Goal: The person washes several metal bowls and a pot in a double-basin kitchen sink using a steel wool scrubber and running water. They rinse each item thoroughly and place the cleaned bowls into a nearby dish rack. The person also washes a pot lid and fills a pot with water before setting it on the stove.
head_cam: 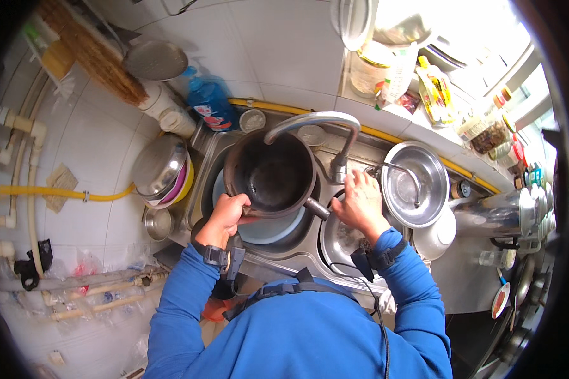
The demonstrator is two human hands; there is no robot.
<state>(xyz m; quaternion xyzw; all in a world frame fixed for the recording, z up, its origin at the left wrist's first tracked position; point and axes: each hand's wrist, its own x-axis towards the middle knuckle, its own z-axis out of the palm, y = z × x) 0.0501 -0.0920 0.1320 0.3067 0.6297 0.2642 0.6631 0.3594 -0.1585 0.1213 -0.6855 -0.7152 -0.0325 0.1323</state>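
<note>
A dark metal pot with a short handle is tilted under the curved chrome faucet, above the left basin of a steel double sink. My left hand grips the pot's near left rim, thumb on top. My right hand is beside the faucet's base with its fingers spread, right of the pot's handle; whether it touches the faucet cannot be told. Under the pot, a light blue basin shows in part. A metal bowl sits in the right basin, partly hidden by my right forearm.
Stacked bowls and a blue detergent bottle stand at the left. A steel colander or basin rests right of the faucet, near a white bowl. Jars and packets line the windowsill. A yellow pipe runs along the wall.
</note>
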